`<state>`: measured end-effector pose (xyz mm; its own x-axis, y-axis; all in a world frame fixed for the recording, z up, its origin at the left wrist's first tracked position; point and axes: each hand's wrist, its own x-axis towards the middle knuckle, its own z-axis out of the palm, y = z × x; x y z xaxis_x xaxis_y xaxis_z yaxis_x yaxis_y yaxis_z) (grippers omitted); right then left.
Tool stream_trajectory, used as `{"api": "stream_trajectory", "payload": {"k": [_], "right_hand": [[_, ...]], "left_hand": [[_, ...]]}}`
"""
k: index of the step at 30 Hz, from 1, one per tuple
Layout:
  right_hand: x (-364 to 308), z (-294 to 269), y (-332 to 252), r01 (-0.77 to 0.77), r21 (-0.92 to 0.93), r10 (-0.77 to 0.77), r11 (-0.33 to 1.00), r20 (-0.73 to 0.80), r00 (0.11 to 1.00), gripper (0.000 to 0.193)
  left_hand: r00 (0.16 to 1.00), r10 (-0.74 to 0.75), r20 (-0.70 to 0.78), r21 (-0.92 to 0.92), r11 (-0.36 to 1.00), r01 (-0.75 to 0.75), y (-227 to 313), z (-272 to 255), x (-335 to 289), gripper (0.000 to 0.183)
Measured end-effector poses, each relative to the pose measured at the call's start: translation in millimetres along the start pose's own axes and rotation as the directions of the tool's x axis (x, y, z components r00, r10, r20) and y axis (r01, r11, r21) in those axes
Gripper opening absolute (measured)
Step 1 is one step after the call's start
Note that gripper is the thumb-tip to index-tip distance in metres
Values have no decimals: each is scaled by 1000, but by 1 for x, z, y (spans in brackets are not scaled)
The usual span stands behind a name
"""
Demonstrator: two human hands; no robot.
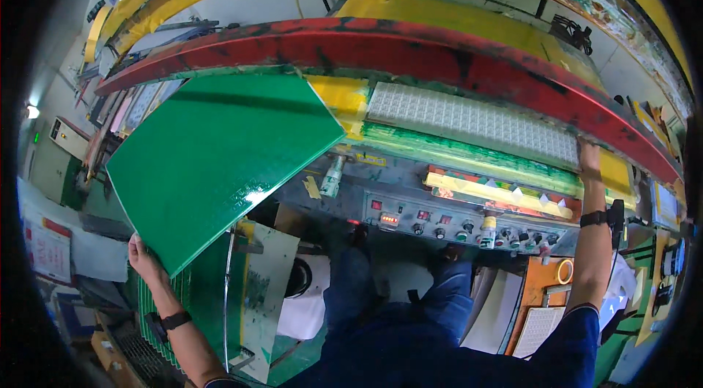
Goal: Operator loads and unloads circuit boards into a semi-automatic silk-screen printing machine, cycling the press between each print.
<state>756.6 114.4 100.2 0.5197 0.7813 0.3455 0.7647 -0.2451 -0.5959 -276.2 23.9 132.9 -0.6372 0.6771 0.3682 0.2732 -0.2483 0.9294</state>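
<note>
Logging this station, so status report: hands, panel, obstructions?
Left hand gripping edge of green panel. Right hand at end of pale patterned sheet, grip unclear. Red beam spans view above both, possible obstruction.

Head camera: left one of a side-by-side pair worn on the person's head; single view shown.
Torso (399,351) and legs (359,278): seen from above at lower centre, marking the viewpoint over the wearer's own body.
Control panel (439,219): near centre, faced from the front and above; the line of sight runs steeply down and forward.
Red beam (366,40): crosses the upper part, bowed by the fisheye lens.
Green panel (227,161): near the lens, large at left.
Left hand (143,256) and right hand (588,157): both within the wide field, at opposite sides.
Rim: dark, rounded corners.
</note>
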Motion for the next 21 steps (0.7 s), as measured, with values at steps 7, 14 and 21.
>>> {"api": "stream_trajectory", "payload": {"k": [7, 14, 21], "right_hand": [[3, -6, -5, 18, -56, -18, 998, -1, 1000, 29], [-10, -9, -21, 427, -196, -452, 883, -109, 885, 31], [-11, -8, -18, 215, -167, -226, 962, -49, 973, 32]], "left_hand": [[1000, 16, 2, 42, 999, -16, -2, -2, -1, 20], [999, -30, -17, -24, 999, 30, 5, 7, -8, 19], [1000, -2, -3, 0, 1000, 2, -5, -2, -2, 19]]}}
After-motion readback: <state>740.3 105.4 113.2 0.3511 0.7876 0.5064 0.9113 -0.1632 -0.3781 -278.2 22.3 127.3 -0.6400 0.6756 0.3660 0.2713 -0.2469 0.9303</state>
